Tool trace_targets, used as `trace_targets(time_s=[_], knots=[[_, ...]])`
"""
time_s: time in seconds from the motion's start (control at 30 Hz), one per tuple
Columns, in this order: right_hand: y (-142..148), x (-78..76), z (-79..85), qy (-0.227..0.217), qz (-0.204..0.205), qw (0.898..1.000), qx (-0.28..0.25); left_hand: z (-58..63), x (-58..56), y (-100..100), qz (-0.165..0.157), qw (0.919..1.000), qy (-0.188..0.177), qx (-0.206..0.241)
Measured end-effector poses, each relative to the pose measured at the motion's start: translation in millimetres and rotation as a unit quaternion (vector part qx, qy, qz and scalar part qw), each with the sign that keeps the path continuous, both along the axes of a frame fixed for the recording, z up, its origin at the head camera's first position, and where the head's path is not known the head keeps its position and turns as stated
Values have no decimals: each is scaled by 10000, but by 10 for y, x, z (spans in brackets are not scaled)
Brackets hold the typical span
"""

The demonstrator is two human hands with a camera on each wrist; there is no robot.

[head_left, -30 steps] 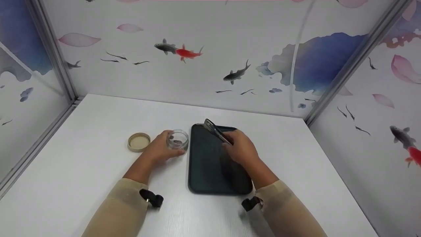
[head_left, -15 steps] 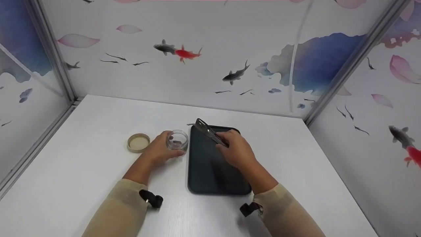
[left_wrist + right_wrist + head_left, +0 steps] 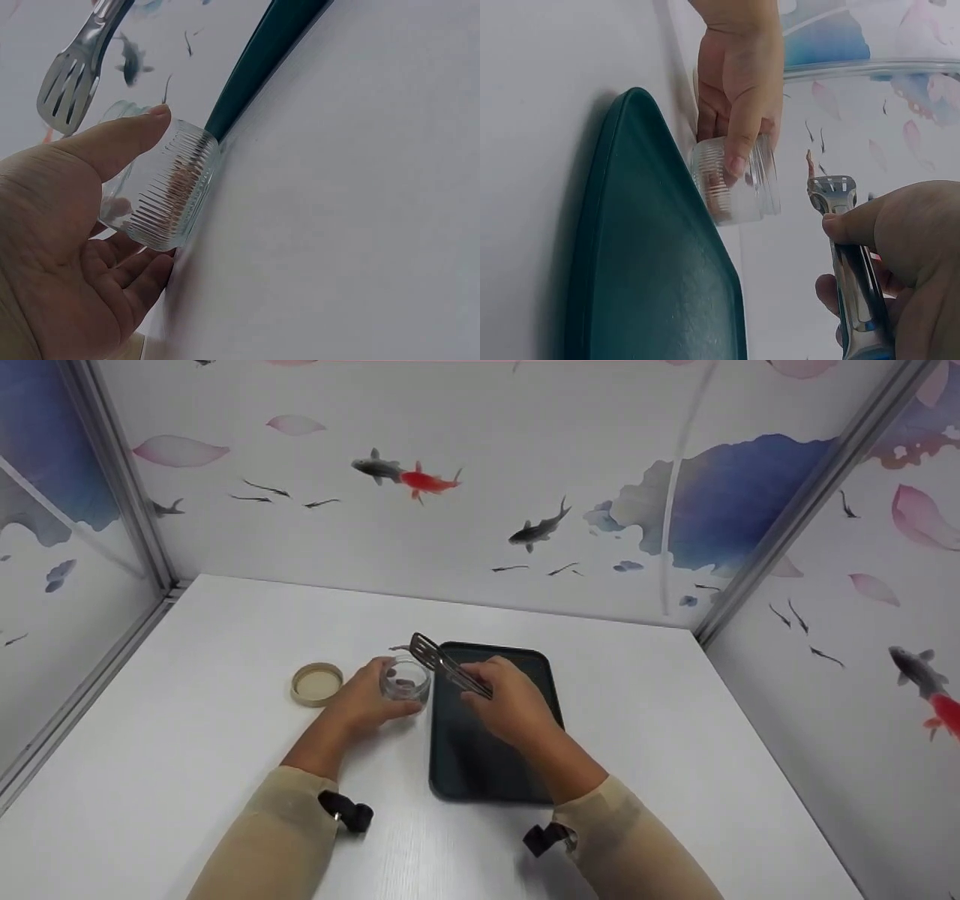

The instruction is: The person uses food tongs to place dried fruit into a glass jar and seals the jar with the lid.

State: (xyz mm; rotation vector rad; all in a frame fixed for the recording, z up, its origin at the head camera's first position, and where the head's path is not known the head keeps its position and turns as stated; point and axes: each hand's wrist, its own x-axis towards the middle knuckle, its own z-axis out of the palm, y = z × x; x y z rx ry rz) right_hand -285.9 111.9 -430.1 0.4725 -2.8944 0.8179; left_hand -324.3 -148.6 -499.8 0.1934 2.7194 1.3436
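My left hand (image 3: 364,697) holds a clear glass jar (image 3: 161,161), thumb on one side and fingers on the other; the jar stands open-topped on the table. Small brown pieces (image 3: 180,184) show through its ribbed wall. My right hand (image 3: 514,701) grips metal tongs (image 3: 454,669) with slotted ends, thumb pressing on one arm. Pinched at the tips of the tongs is a thin, brownish, twig-like piece (image 3: 810,163). In the head view the tongs' tips overlap the jar's rim; the right wrist view shows them above the mouth, apart from the glass.
A dark green tray (image 3: 457,757) lies right of the jar, under my right hand. Left of my left hand is a round beige lid (image 3: 316,685), hollow side up. The white table (image 3: 225,660) meets patterned wall panels (image 3: 480,555) at the back and sides.
My right hand has moved left with the tongs and the thin piece, from over the tray to the jar's mouth. The left hand and the jar have stayed in place.
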Motion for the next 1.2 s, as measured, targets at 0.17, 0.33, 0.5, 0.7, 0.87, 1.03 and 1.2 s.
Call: trace_targets(time_s=[0.17, 0.33, 0.5, 0.7, 0.87, 1.03, 1.2], knots=[[-42, 14, -7, -45, 55, 10000, -40, 7, 7, 9, 23, 10000, 2, -9], [-54, 17, -17, -87, 88, 9999, -51, -4, -1, 6, 34, 10000, 16, -10], [-45, 11, -34, -86, 111, 9999, -4, -5, -2, 1, 35, 10000, 4, 81], [-40, 3, -58, -223, 78, 9997, 32, -8, 1, -1, -13, 9997, 9, 228], [-43, -6, -63, -310, 4, 9995, 99, -28, -18, -7, -94, 9994, 129, 311], [-26, -1, -75, -326, -107, 9994, 93, -24, -25, -2, -76, 9995, 104, 295], [-8, 0, -88, -289, -181, 9994, 4, -24, -24, -4, -34, 9999, 13, 152]])
